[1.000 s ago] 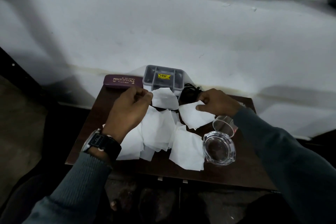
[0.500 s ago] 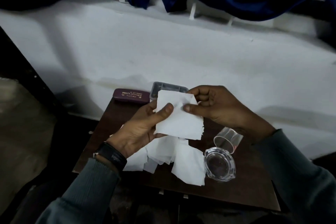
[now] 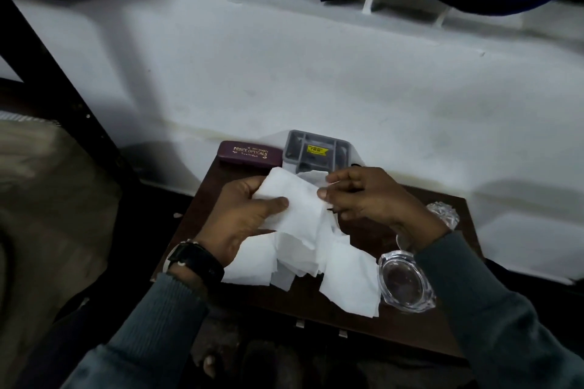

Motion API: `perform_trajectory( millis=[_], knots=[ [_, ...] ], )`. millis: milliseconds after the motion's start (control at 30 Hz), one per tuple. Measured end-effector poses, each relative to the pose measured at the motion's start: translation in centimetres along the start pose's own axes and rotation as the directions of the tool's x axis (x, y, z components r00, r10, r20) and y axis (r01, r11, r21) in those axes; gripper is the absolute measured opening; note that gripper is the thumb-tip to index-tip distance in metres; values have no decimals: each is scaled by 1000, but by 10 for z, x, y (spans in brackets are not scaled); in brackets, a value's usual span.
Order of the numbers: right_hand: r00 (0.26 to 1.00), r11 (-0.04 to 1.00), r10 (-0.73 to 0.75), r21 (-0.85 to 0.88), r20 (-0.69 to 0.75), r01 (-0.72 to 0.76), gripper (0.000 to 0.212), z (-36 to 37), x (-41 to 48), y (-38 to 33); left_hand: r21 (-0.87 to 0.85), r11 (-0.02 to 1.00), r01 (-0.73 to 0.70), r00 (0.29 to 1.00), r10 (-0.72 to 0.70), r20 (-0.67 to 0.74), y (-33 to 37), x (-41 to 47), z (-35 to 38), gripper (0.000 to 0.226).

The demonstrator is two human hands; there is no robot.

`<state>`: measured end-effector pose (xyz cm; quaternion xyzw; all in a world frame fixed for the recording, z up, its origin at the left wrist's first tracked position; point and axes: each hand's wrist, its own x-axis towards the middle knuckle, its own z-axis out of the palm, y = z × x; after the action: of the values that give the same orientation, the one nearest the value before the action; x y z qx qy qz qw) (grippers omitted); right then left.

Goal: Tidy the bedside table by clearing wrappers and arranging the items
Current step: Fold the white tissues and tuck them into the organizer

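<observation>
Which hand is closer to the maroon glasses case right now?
Left. The left hand holds a paper just in front of the case; the right hand pinches the paper's other edge, farther to the right.

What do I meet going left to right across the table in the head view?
Left hand → white paper pinched between both hands → right hand → clear glass at the table's right edge.
</observation>
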<state>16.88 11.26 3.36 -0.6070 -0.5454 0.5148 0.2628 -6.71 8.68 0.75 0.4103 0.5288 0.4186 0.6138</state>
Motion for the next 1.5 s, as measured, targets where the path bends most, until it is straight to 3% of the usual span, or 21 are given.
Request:
perform_trajectory(
  millis=[100,167,233,333,433,500,567,633,700,767,833,967,1133,1300,1400,1500],
  knots=[
    [930,984,-35,-174,-367,-32,52,5,15,25,17,1000,12,994,-10,-108,-3,1,-13,23],
    [899,964,-100,-264,-428,-19,52,14,21,37,34,999,33,987,-28,-158,-5,2,-18,23],
    [867,901,-264,-429,-423,64,47,24,25,43,29,999,46,981,-40,-189,-8,2,-21,21],
    [750,611,-584,-776,-310,155,44,32,33,39,-19,998,66,972,-68,-225,-7,2,-24,21],
    [752,394,-634,-913,-183,109,37,32,47,28,-49,997,61,966,-71,-247,-6,2,-26,21],
    [801,351,-579,-933,-153,76,27,30,55,23,-63,997,47,966,-62,-252,-7,2,-25,21],
    [816,405,-554,-910,-168,87,21,24,57,19,-84,996,34,968,-53,-243,-6,2,-24,20],
    [790,551,-568,-819,-230,157,15,19,51,14,-124,991,49,971,-77,-228,-7,3,-23,19],
    [774,797,-496,-560,-393,226,6,15,39,4,-188,978,86,971,-125,-202,-8,3,-21,18],
    [777,917,-392,-274,-493,289,8,19,18,-10,-254,962,105,972,-153,-178,-9,4,-17,18],
    [781,898,-439,-207,-444,388,11,35,-6,-20,-305,946,107,969,-168,-180,-9,3,-12,17],
    [701,733,-661,-431,-267,527,13,75,-38,-28,-388,921,20,980,-94,-173,-5,0,2,19],
    [768,774,-583,-467,-266,426,12,102,-38,-26,-412,909,-65,989,4,-147,-1,-6,14,18],
    [773,799,-554,-459,-309,389,13,113,-37,-27,-441,893,-92,985,18,-169,2,-8,16,18],
    [784,771,-562,-511,-265,379,14,115,-38,-30,-481,876,-44,991,-21,-130,8,-8,15,18],
    [785,735,-572,-572,-237,363,11,116,-39,-31,-553,832,52,994,-94,-47,14,-8,12,41]
  ],
)
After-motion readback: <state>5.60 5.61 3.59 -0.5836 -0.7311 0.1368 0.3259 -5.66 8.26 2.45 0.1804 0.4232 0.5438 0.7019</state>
